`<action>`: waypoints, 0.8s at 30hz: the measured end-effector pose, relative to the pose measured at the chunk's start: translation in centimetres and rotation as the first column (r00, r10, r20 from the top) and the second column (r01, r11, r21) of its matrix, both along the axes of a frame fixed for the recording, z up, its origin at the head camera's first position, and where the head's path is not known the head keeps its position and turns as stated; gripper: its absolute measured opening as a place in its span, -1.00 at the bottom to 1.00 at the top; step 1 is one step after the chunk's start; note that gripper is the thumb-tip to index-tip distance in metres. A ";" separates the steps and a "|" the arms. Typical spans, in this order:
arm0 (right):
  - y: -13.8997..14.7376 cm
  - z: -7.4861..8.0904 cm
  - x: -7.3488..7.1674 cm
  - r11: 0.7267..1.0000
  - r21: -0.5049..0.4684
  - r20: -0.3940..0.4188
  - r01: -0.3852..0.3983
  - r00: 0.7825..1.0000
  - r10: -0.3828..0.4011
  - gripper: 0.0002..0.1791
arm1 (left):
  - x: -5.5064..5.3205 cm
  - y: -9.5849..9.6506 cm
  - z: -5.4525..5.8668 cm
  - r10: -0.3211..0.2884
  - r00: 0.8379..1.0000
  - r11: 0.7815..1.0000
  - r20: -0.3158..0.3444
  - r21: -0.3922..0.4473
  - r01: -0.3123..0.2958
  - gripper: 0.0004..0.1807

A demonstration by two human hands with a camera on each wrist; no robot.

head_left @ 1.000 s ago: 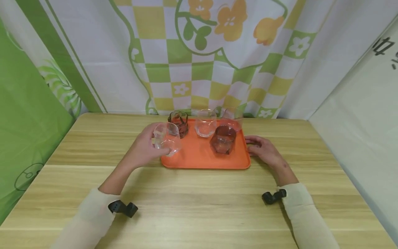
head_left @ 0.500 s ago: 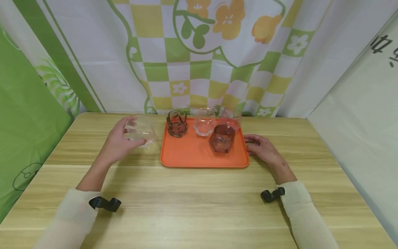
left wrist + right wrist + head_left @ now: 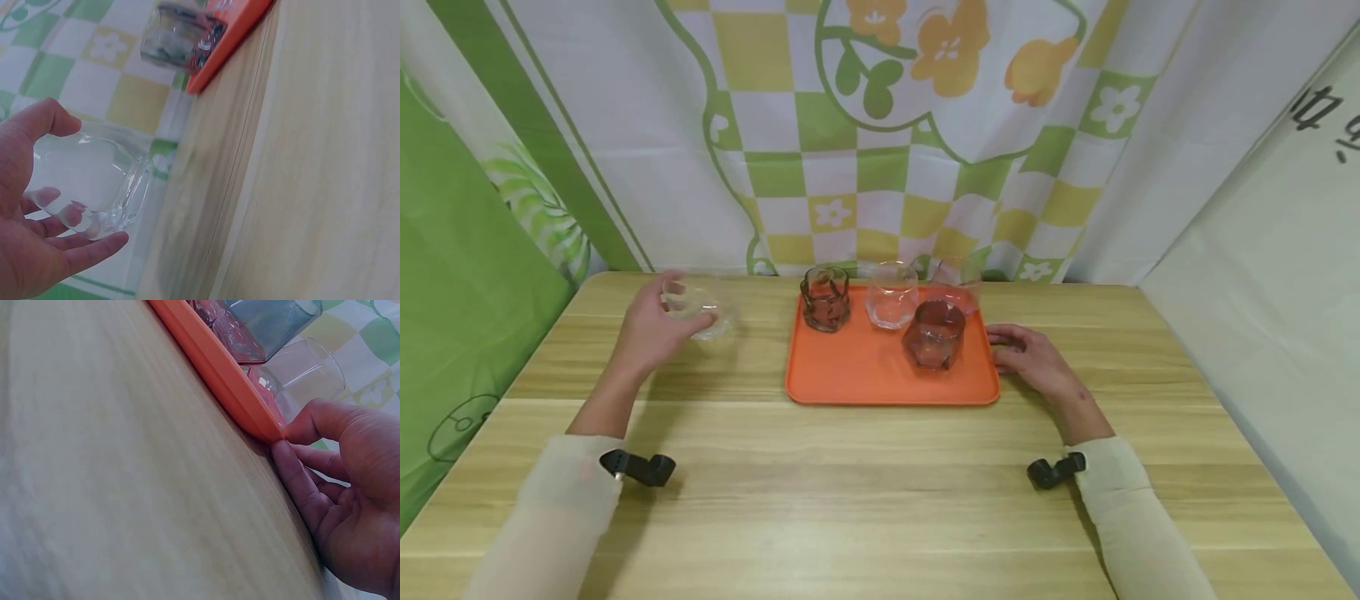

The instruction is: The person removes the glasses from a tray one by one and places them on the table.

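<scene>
My left hand [image 3: 651,325] holds a clear drinking glass [image 3: 696,312] to the left of the orange tray [image 3: 850,379]. In the left wrist view, thumb and fingers lie around the sides of that glass; I cannot tell whether its base touches the table. At the tray's right edge is my right hand [image 3: 1037,362]. The right wrist view has its thumb and index finger pinching the tray's rim [image 3: 215,375]. On the tray stand a dark brown glass [image 3: 826,310], a clear glass [image 3: 891,308], a dark purplish glass [image 3: 934,342] and a pale pinkish glass [image 3: 958,292].
A wooden table [image 3: 850,500] lies under everything. Behind its far edge hangs a checked, flowered curtain [image 3: 880,167]. Green cloth [image 3: 467,250] borders the left side and a pale wall [image 3: 1270,250] the right.
My left hand has carried the clear glass leftward from above the tray's left side to well beyond it. The right hand has stayed at the tray's edge.
</scene>
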State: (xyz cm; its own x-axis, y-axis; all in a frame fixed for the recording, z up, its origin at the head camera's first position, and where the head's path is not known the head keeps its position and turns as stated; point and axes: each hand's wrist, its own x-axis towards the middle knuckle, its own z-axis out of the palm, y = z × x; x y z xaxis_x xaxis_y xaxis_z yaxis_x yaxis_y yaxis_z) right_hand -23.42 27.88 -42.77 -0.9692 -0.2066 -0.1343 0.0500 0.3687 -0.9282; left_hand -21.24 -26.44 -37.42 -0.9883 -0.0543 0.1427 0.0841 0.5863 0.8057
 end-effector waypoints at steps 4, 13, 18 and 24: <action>0.0 -0.1 0.0 1.000 0.007 -0.001 0.004 1.000 -0.004 -0.40 | -0.7 -1.0 -0.3 0.046 0.999 0.999 0.011 -0.002 -0.046 -0.07; -0.1 -0.1 0.0 1.000 0.004 -0.004 0.004 1.000 -0.004 -0.40 | -1.7 -2.8 -0.9 0.173 0.984 0.985 0.028 0.018 -0.174 -0.08; 0.0 -0.2 -0.2 1.000 0.000 -0.011 0.004 1.000 -0.004 -0.41 | -2.3 -3.8 -1.2 0.212 0.976 0.977 0.049 0.024 -0.213 -0.05; 0.0 -0.4 -0.2 1.000 0.000 -0.003 0.010 1.000 -0.010 -0.42 | -2.9 -4.9 -1.7 0.266 0.961 0.962 0.075 0.037 -0.269 0.02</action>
